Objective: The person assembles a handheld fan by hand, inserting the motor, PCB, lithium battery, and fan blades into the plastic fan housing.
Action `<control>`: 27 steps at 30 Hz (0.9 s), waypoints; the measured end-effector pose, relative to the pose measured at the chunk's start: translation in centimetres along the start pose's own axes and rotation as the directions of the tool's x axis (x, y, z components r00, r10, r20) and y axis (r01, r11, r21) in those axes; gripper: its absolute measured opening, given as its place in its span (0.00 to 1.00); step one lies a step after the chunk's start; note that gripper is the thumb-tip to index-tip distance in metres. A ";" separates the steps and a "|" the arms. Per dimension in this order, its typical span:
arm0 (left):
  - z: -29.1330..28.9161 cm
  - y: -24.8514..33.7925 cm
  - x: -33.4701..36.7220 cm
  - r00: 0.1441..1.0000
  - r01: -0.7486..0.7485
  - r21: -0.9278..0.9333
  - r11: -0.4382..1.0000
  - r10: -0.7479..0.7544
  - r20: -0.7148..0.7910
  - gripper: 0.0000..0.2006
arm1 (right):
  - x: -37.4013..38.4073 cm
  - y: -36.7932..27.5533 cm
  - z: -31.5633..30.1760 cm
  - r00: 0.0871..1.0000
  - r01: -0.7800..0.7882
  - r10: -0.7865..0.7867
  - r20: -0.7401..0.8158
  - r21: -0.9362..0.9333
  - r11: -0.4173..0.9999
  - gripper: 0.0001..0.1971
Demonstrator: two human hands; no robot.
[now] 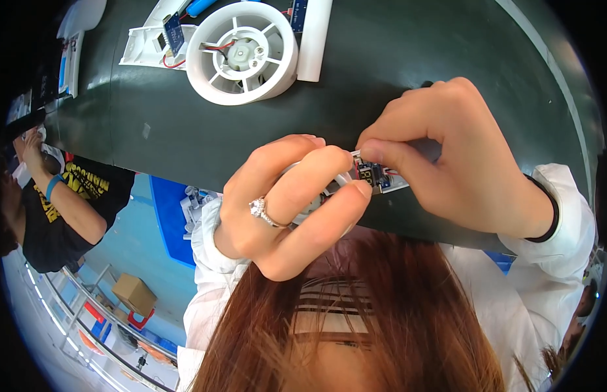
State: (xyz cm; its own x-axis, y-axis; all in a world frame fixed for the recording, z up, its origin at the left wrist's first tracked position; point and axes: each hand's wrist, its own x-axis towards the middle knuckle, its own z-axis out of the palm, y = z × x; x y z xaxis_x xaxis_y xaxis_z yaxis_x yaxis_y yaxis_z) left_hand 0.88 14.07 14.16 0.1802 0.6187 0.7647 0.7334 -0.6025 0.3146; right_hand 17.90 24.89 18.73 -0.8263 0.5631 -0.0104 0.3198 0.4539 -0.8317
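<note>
In front of my chest, my left hand [284, 202] closes its fingers around a white plastic fan part, mostly hidden behind them. From its right side sticks out a small dark circuit board [369, 175] with thin wires, set in a white shell. My right hand [454, 144] has thumb and forefinger pinched at the upper edge of that board. Whether a wire or another tiny piece is between those fingertips is hidden. Beyond both hands, a round white fan housing [194, 70] with a motor [241, 55] at its middle rests on the dark table.
Next to the housing lie a white open shell [140, 47], a blue circuit board [173, 34] and a white tube-shaped part [314, 42]. The dark table [441, 39] curves around. A co-worker's arm [75, 202] works at the left. A blue bin [169, 219] stands below the table edge.
</note>
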 end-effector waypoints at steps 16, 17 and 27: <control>0.0 -0.2 0.3 0.999 -0.038 0.029 0.999 0.038 0.014 0.21 | 0.9 0.3 -3.6 0.925 -0.298 0.225 0.307 0.215 0.930 0.10; 0.0 -0.2 0.3 0.999 -0.043 0.030 0.999 0.042 0.014 0.20 | 0.7 0.3 -3.7 0.930 -0.304 0.219 0.294 0.283 0.910 0.10; -0.2 0.1 0.2 0.999 0.035 -0.019 0.999 -0.035 -0.014 0.15 | -2.8 1.1 -2.5 0.984 -0.176 0.163 0.067 0.376 0.910 0.19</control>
State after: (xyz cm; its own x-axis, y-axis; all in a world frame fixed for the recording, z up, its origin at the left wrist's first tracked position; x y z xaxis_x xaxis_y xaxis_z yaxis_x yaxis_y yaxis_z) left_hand 0.92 14.04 14.46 0.1449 0.6324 0.7610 0.7268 -0.5899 0.3518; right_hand 21.71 25.54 19.27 -0.7921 0.5824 -0.1830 0.2625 0.0542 -0.9634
